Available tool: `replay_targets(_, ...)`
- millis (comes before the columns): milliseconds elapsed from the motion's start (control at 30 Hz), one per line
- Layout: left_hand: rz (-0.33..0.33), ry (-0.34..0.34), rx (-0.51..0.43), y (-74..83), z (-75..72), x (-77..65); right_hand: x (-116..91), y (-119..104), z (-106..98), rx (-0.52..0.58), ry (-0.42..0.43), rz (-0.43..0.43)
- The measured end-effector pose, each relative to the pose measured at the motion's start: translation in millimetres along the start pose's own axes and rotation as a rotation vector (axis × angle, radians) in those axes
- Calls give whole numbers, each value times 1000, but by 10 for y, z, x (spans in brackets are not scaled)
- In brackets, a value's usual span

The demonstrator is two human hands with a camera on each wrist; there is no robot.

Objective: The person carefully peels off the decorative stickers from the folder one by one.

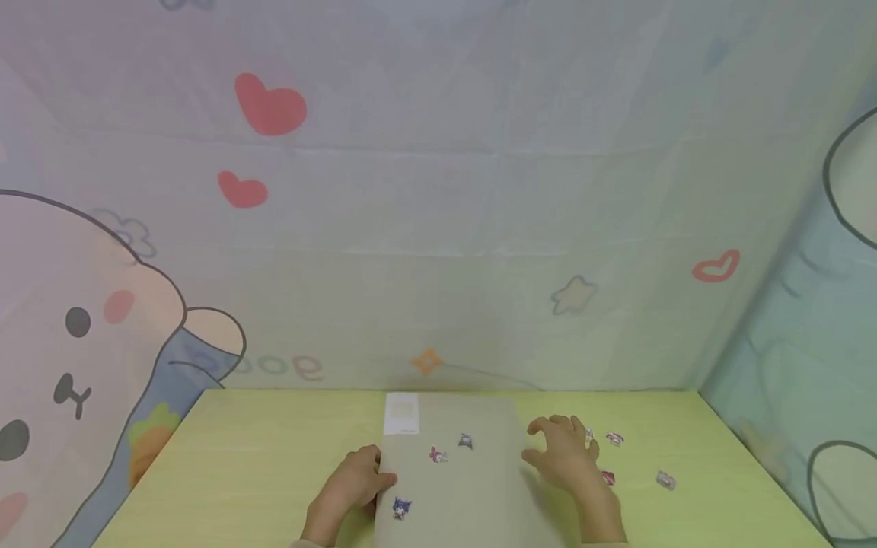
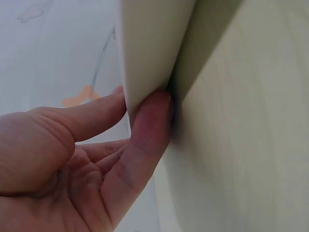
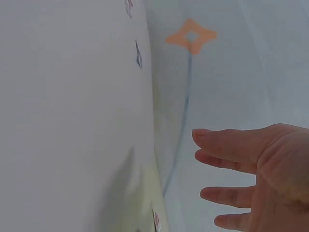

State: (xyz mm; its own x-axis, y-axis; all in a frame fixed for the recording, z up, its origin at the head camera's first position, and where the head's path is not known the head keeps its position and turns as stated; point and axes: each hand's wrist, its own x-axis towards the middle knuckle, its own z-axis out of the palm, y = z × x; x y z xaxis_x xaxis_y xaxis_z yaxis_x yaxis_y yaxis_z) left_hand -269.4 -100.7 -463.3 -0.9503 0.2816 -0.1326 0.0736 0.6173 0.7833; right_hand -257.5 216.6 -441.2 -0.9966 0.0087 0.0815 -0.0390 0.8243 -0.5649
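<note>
A large pale flat board (image 1: 466, 498) lies on the table, with a white rectangle (image 1: 401, 413) at its far left corner. Three small cartoon stickers are on it: a pink and white one (image 1: 438, 455), a grey one (image 1: 466, 441) and a dark blue one (image 1: 401, 508). My left hand (image 1: 351, 481) grips the board's left edge, thumb on top and fingers at the side; the left wrist view shows a finger (image 2: 152, 121) tucked against its lower edge. Over the board's right edge hovers my right hand (image 1: 565, 454), its fingers spread and holding nothing.
Several loose stickers lie on the yellow-green table (image 1: 274, 434) to the right, among them a red and white one (image 1: 614, 438) and a pale one (image 1: 665, 479). One red sticker (image 1: 607, 478) is partly behind the right wrist. A printed cloth (image 1: 438, 190) hangs behind the table.
</note>
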Motion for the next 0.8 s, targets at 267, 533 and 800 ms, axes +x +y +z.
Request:
replay_targets(267,5,-4,2,19,-28,-24,64,-181,125,-44,-35,-26)
replay_targets(533,5,4,21,32,-21,-59,47,-239,249,-48,-56,-41)
replay_targets(800,9,10,27,63,-9,-52,68,-343,263,-91,-19,-95)
